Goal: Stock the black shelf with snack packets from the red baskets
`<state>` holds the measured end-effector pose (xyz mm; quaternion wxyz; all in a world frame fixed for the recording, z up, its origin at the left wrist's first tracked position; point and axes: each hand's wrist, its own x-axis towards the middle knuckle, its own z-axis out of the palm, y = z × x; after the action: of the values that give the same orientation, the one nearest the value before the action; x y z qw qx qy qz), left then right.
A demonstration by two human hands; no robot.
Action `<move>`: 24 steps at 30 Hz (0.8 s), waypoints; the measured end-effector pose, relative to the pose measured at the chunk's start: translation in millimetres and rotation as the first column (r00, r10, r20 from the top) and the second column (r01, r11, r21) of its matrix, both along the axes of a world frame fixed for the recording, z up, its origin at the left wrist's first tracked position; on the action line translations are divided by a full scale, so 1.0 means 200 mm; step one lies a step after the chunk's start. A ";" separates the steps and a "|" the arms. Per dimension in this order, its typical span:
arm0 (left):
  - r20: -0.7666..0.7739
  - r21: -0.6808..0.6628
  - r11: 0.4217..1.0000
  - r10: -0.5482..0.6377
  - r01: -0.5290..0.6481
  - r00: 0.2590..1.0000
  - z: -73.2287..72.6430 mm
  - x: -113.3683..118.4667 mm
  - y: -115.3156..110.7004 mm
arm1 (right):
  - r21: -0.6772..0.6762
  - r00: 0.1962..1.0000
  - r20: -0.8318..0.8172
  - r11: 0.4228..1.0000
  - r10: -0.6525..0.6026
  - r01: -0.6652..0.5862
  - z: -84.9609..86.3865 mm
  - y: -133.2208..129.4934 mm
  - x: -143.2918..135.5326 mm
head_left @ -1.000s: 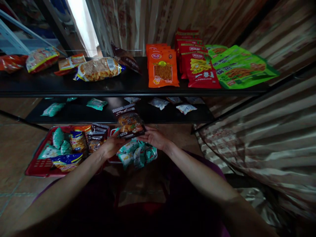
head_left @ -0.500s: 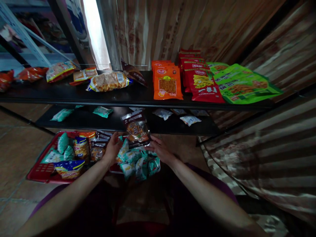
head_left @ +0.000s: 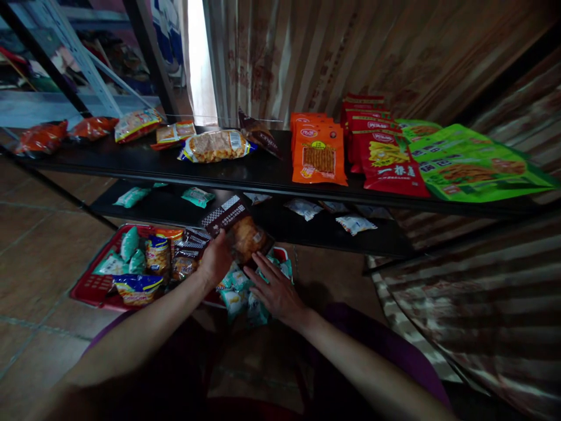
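A dark brown snack bag (head_left: 250,236) with a checkered top and a clear window is tilted in front of the lower shelf. My left hand (head_left: 216,257) grips its left edge, thumb on top. My right hand (head_left: 277,290) lies with fingers stretched out at the bag's lower right, touching or just in front of it. Below both hands is a heap of teal-and-white snack packets (head_left: 236,292), partly covered by them. To the left stands a red basket (head_left: 85,289) holding teal packets, blue-and-yellow bags (head_left: 138,289) and more brown bags (head_left: 184,266).
The upper black shelf (head_left: 263,175) carries orange bags (head_left: 322,153), red bags (head_left: 391,161), green bags (head_left: 473,166) and several lying snacks. On the lower shelf (head_left: 298,233) are small teal and white packets. Brown curtains (head_left: 298,58) hang behind and at the right.
The brown bag has turned and tilted, now showing a different face. My right hand has let go of its edge and opened. The view has shifted slightly left.
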<state>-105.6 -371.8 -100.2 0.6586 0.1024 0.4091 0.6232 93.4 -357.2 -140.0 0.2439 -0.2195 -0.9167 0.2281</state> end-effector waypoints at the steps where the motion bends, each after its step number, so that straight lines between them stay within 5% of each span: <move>1: 0.005 -0.007 1.000 0.014 -0.014 1.000 0.00 -0.01 0.00 | -0.043 0.998 -0.051 0.999 -0.022 0.020 0.00 0.01 0.00; 3: 0.042 -0.034 0.999 0.040 -0.038 0.998 0.01 -0.03 0.00 | -0.200 0.970 -0.169 0.969 -0.177 0.142 0.01 0.05 0.01; 5: 0.087 -0.056 0.998 0.039 -0.034 0.995 0.03 -0.04 0.00 | -0.464 0.870 -0.245 0.839 -0.429 0.283 0.00 0.09 0.01; 7: 0.136 -0.075 0.997 0.011 -0.001 0.991 0.04 -0.05 0.00 | -0.768 0.763 -0.223 0.592 -0.606 0.246 0.00 0.14 0.02; 9: 0.176 -0.085 0.996 -0.026 0.041 0.984 0.05 -0.04 -0.01 | -0.960 0.734 -0.146 0.273 -0.663 0.056 -0.01 0.18 0.03; 11: 0.181 -0.080 0.995 -0.047 0.062 0.982 0.05 -0.04 -0.01 | -0.992 0.757 -0.099 0.006 -0.646 -0.124 -0.02 0.20 0.04; 12: 0.175 -0.081 0.995 -0.048 0.063 0.983 0.05 -0.04 0.00 | -0.980 0.764 -0.094 -0.075 -0.639 -0.182 -0.02 0.21 0.04; 14: 0.155 -0.097 0.994 -0.029 0.044 0.987 0.06 -0.04 0.00 | -0.959 0.761 -0.107 -0.135 -0.639 -0.248 -0.02 0.22 0.05; 20: 0.050 0.005 0.988 0.153 -0.154 0.987 0.10 -0.09 0.03 | -0.964 0.742 -0.074 -0.144 -0.666 -0.225 -0.03 0.22 0.07; 24: 0.021 -0.017 0.985 0.174 -0.173 0.985 0.10 -0.13 0.04 | -0.972 0.720 -0.027 -0.151 -0.694 -0.182 -0.02 0.22 0.07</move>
<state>-131.0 -362.9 -81.1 0.6070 0.0546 0.4137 0.6763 107.4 -313.4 -144.1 0.3087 -0.4379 -0.2415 0.8091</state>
